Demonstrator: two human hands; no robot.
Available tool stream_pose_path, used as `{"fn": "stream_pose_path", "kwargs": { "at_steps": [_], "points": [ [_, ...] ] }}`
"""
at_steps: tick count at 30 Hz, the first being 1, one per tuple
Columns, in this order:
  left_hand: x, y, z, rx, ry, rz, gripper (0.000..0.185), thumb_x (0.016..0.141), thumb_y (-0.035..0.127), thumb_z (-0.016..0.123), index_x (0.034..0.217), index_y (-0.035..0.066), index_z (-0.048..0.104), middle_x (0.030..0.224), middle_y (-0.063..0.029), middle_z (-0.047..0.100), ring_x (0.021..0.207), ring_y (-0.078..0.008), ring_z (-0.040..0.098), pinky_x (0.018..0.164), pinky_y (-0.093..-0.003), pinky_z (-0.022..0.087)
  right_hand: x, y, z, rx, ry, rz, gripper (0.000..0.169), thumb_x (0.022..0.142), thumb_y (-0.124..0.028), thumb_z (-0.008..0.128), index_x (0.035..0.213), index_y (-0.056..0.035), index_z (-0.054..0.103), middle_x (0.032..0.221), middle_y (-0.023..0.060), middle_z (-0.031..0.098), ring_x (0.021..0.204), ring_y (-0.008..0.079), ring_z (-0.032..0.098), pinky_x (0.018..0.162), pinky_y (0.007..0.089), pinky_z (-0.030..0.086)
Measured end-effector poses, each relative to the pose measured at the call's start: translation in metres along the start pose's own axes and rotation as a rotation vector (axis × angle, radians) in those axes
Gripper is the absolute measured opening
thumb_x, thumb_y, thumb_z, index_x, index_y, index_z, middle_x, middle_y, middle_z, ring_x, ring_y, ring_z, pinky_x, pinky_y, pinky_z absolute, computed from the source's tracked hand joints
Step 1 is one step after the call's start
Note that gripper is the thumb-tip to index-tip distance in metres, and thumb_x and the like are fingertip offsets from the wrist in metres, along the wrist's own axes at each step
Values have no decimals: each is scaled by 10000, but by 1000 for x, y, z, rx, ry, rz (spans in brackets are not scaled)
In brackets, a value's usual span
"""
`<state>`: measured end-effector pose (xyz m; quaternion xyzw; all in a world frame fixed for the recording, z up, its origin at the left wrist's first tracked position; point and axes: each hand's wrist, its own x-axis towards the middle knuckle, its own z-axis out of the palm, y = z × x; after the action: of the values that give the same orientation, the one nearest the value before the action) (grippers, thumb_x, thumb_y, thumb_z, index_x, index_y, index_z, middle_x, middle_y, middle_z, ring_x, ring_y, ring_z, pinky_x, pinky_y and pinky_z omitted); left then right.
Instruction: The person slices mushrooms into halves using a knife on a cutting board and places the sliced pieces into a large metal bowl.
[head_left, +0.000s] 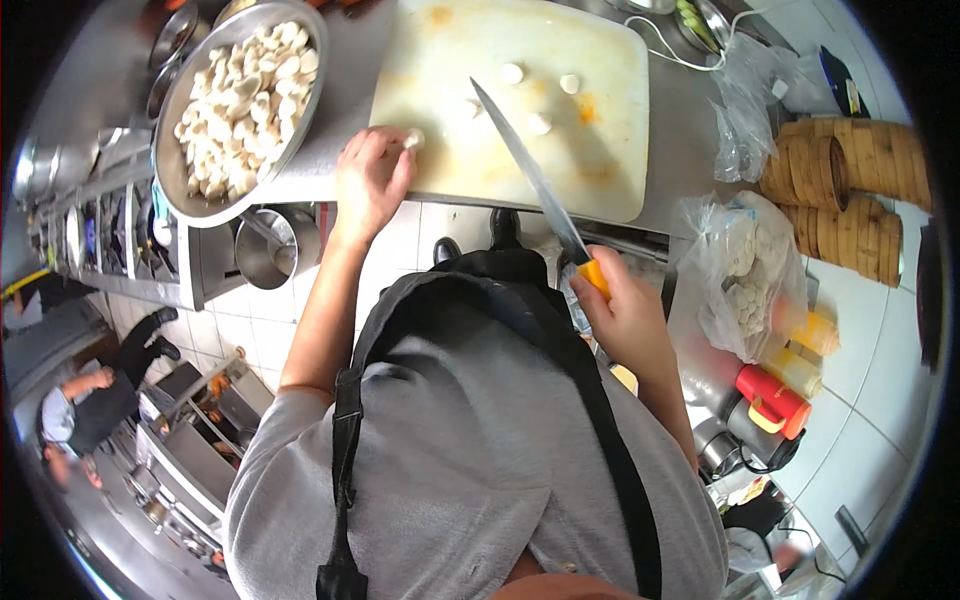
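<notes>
My left hand (373, 176) is at the near left edge of a white cutting board (465, 45), pinching a small white mushroom piece (414, 139) between thumb and fingertips. In my right hand (626, 311) is a long kitchen knife (529, 166), gripped by its yellow handle. The blade slants up and left over the board, its tip above the surface. Several more pieces lie loose on the board, among them one mushroom piece (512, 73) near the middle and another piece (540, 123) just right of the blade. Left of the board, a large steel bowl (318, 112) is heaped with white mushrooms (244, 105).
Bamboo steamers (825, 172) are stacked at the right, near a filled plastic bag (742, 277) and a red flask (772, 397). A steel pot (276, 251) stands below the bowl. One person (97, 405) is at lower left, another person (750, 544) at lower right.
</notes>
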<state>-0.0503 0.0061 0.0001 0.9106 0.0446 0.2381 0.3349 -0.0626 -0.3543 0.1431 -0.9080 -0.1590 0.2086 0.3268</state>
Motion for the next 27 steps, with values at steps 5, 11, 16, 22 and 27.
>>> {"fn": "stream_pose_path", "kwargs": {
  "at_steps": [5,11,16,22,27],
  "points": [
    [-4,-5,6,-140,70,-79,176,866,124,819,1005,63,729,899,-96,712,771,-273,680,749,-417,560,9,-14,22,-115,-90,-106,321,1054,-271,716,1276,-65,612,874,204,740,794,443,731,687,502,543],
    [-6,-11,7,-147,58,-71,167,887,104,814,1021,46,732,903,-91,708,792,-236,672,768,-379,563,8,-25,29,-195,-173,-107,319,1074,-276,682,1291,-60,591,887,234,745,826,473,731,714,543,542],
    [-7,-13,6,-148,77,-48,178,876,112,828,1014,50,734,904,-89,711,798,-245,683,774,-384,570,8,-27,31,-246,-210,-104,338,1080,-270,671,1318,-47,581,914,247,750,849,488,732,737,552,550],
    [-6,-17,8,-135,72,-29,181,873,113,832,1015,52,736,913,-93,720,786,-259,694,749,-392,579,6,-35,34,-294,-210,-111,322,1085,-256,662,1292,-29,568,926,263,749,851,493,733,742,565,555],
    [-5,-14,6,-136,60,-42,172,872,114,824,1010,56,739,907,-96,717,781,-267,694,755,-406,574,10,-41,38,-326,-247,-80,286,1091,-267,650,1216,-35,537,890,293,735,844,507,729,746,594,547]
  ]
}}
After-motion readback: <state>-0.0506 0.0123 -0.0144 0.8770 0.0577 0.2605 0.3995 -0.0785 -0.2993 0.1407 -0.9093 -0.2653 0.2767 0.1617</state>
